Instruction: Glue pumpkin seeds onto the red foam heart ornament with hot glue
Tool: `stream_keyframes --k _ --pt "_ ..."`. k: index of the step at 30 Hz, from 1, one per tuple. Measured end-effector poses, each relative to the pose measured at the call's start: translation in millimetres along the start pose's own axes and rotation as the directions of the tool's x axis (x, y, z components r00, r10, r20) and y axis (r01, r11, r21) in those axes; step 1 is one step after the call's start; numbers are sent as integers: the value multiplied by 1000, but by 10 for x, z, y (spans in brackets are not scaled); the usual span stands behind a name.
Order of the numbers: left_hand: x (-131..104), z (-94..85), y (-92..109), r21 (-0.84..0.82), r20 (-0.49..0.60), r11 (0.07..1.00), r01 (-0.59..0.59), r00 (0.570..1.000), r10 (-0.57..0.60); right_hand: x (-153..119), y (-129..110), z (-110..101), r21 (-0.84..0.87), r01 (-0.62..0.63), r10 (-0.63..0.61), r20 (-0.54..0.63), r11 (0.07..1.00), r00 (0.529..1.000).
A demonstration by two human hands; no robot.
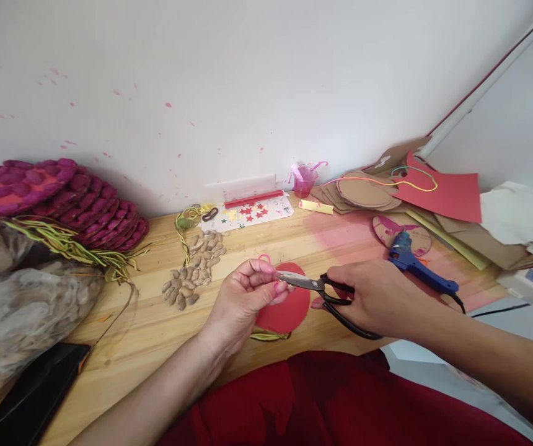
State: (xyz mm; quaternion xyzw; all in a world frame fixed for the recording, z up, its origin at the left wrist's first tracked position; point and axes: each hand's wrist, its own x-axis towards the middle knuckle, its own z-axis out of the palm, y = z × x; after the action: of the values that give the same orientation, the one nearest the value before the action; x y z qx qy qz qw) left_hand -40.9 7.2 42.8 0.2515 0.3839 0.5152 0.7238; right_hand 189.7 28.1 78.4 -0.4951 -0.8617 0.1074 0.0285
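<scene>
My right hand (364,294) grips black-handled scissors (318,285), with its fingers in the loops. The blades point left and reach my left hand (255,288). Thumb and fingertips of that hand are pinched together at the blade tips, around something too small and too covered to make out. Below the blades, a red disc (287,310) lies on the wooden table, partly hidden by my left hand. A pink loop (264,257) shows at its upper edge, and yellow-green strands (270,336) stick out at its lower edge. Brown shells (194,269) are spread left of my left hand.
Stacked magenta shell-covered discs (62,198) and a clear bag (29,316) occupy the left. Paper stars (252,214) lie on a white sheet by the wall, near a pink-stained cup (303,179). Cardboard discs (366,191) and a blue glue gun (422,271) are at right.
</scene>
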Motion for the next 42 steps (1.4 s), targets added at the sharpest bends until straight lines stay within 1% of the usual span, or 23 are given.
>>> stream_keyframes --k 6,15,19,28,30,33,36,42 --pt "7 -11 8 -10 7 999 33 999 -33 -3 -11 25 18 -3 3 20 1000 1000" --pt "-27 29 60 -2 41 998 63 997 -63 -13 -10 -48 1 2 -2 11 1000 1000" --pt "-23 19 50 -10 41 998 64 997 -64 -14 -17 -75 -15 -10 10 8 1000 1000" --pt "-6 -5 31 -13 47 998 63 997 -63 4 -14 -58 -41 16 -14 31 999 999" --pt "-2 2 43 -15 34 998 65 997 -65 32 -2 -72 -38 9 -8 12 999 1000" --pt "7 6 59 -33 15 998 51 999 -50 78 20 -126 17 -18 19 -51 1000 999" --pt "11 -1 64 -49 19 998 35 999 -34 86 20 -176 53 -23 28 -86 998 996" --pt "14 -20 58 -75 61 997 16 998 -12 13 -51 -152 25 29 -29 -20 999 999"
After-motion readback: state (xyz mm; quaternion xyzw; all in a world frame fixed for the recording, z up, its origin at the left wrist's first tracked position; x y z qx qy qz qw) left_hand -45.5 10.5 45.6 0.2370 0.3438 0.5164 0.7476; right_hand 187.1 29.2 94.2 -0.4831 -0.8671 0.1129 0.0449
